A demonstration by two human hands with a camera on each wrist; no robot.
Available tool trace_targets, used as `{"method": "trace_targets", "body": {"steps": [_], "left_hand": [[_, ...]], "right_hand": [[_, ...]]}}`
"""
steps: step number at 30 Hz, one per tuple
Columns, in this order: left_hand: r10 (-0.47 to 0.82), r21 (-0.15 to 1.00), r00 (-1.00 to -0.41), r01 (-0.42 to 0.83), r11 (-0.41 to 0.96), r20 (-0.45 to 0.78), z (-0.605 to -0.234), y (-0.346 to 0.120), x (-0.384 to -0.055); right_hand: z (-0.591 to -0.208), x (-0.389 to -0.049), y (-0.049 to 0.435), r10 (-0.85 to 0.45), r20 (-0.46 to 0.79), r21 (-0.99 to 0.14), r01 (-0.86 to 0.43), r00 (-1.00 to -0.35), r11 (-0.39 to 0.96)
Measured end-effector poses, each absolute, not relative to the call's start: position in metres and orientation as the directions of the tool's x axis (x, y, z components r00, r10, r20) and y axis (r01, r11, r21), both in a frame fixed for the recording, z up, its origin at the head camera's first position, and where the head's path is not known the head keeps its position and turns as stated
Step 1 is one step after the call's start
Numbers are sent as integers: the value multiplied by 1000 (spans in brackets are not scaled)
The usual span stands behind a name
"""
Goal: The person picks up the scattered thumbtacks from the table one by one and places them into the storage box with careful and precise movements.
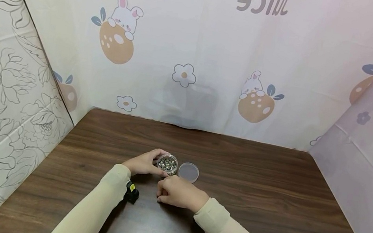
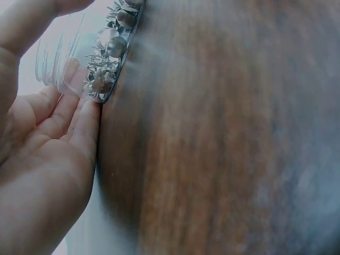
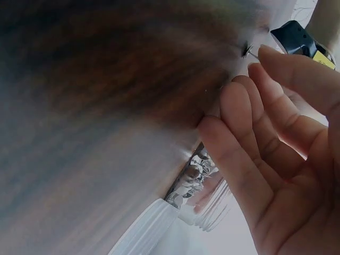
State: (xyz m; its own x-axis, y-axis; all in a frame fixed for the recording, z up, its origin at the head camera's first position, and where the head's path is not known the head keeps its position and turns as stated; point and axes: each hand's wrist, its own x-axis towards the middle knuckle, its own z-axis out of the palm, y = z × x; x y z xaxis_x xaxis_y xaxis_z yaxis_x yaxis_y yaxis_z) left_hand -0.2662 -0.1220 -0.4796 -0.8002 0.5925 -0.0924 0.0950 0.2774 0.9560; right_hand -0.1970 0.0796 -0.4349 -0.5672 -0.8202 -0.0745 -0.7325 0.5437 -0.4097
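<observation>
My left hand [image 1: 145,163] grips the side of a clear round jar [image 1: 171,173], thumb on one side and fingers on the other. Metal thumbtacks [image 1: 167,164] fill the lower part of this open jar; their domed heads and pins show in the left wrist view. In front of it, low over the table, is my right hand [image 1: 179,192] with its fingers bent. The right wrist view shows a single thumbtack [image 3: 247,50] at the tips of thumb and forefinger, apparently pinched by its pin. The other right fingers hold nothing visible.
A clear round lid [image 1: 188,172] lies on the brown wooden table [image 1: 253,173] just right of the jar. The black camera [image 1: 131,193] with a yellow label sits at my left wrist. A patterned curtain [image 1: 216,57] hangs behind the table's far edge.
</observation>
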Motion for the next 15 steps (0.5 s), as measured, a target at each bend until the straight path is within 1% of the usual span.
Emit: {"method": "trace_targets", "body": {"steps": [4,15], "left_hand": [[589,957,-803,92,275,-92,-480,-122,-266],[578,958,-809,69,277,-109,-478,-121,-264]], "right_hand": [[-436,-196,79,-820,-55,-377,-749,-570,545],[-436,-195,78,-801,-79,-334,-741,-594,582]]}}
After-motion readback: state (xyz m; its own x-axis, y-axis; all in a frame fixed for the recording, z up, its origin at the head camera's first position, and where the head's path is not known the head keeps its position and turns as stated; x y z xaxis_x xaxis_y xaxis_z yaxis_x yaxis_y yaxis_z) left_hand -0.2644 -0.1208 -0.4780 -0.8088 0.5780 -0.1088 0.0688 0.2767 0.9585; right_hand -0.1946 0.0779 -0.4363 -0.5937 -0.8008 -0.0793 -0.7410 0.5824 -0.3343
